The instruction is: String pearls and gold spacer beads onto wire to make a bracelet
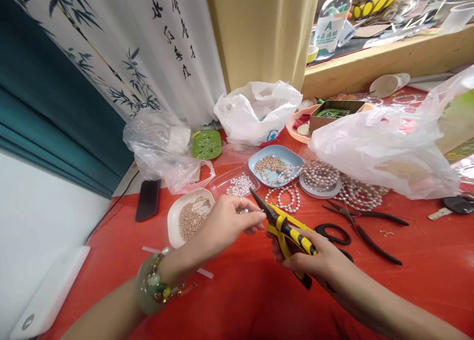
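My left hand (225, 221) is closed in a pinch, and a pearl bead (244, 211) shows between its fingers; the rest of what it holds is too small to make out. In my right hand (318, 253) are long-nose pliers (271, 210) with yellow and black handles, their jaws pointing up and left beside my left fingertips. Just behind my left hand are a cream dish (173, 221) of small gold beads and a clear tray (218, 186) of white pearl beads. A blue dish (259, 154) with gold and pearl beads lies beyond the pliers.
Pearl strands (361, 194), black-handled cutters (374, 231) and scissors (335, 233) lie at the right. Plastic bags (257, 115), a green dish (207, 145) and a tin (322, 120) line the back. A phone (148, 200) is at the left on the red tabletop (237, 300).
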Tool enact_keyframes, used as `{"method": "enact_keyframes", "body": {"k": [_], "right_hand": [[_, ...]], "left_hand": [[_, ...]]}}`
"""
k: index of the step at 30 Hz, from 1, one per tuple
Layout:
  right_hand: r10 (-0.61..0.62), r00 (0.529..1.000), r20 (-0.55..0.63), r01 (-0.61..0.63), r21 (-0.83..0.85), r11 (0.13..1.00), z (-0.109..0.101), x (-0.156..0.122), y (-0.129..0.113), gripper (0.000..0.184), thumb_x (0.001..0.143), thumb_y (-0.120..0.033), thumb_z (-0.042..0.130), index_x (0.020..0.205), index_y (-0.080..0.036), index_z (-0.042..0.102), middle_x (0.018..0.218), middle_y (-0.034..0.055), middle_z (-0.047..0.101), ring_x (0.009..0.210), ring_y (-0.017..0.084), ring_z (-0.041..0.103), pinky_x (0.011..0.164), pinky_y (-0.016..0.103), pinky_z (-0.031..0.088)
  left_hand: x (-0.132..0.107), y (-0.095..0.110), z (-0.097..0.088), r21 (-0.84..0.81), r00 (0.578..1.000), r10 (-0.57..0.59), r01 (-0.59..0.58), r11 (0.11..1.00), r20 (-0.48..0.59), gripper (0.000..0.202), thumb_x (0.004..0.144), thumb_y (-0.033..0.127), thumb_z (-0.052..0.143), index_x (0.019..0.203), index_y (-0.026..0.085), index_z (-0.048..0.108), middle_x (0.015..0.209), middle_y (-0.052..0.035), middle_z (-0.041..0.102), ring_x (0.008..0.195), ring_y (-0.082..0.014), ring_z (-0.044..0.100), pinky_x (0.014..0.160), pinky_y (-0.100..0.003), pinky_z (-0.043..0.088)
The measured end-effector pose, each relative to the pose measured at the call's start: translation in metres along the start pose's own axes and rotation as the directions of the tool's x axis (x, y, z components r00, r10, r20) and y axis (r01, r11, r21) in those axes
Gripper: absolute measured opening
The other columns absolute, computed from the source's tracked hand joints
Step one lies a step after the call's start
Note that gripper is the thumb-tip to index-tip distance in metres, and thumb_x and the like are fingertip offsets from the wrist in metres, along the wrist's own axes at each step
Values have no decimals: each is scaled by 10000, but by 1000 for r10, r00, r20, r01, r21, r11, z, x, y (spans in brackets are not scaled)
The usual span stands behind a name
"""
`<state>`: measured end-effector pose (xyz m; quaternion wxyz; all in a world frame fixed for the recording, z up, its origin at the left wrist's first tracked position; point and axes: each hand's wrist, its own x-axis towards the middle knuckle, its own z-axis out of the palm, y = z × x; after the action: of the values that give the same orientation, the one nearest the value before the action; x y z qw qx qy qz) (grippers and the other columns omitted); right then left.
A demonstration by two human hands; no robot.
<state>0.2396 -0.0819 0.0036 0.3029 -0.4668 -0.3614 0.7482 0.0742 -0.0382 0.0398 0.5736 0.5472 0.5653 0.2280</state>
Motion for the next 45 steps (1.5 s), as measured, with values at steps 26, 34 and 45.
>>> {"method": "enact_keyframes", "body": {"k": [26,34,45], "right_hand": [[103,987,122,-90,-110,990,2,-7,17,244,490,-121,389,712,-168,479,549,-53,441,476,85,380,445,210,278],[230,968,98,-232,17,972,-3,-12,10,439,488,-134,482,915,-151,578,809,52,630,844,225,575,663,281,414],[-164,983,85,177,-679,713,-27,-32,20,445,632,-143,528,1061,-226,612,1001,85,647,909,263,587,750,334,474]], "left_hand": [[-13,-48,8,-305,998,-63,65,950,18,149,648,263,664,677,116,664,565,-9,625,524,-89,531,553,-222,436],[-12,-45,2,-288,993,-112,95,953,-43,172,633,284,682,688,125,646,593,-19,646,551,-101,557,582,-237,460],[-2,-46,-21,-243,973,-89,35,969,-215,191,662,289,669,765,129,645,651,-24,667,539,-80,554,551,-196,425]]}}
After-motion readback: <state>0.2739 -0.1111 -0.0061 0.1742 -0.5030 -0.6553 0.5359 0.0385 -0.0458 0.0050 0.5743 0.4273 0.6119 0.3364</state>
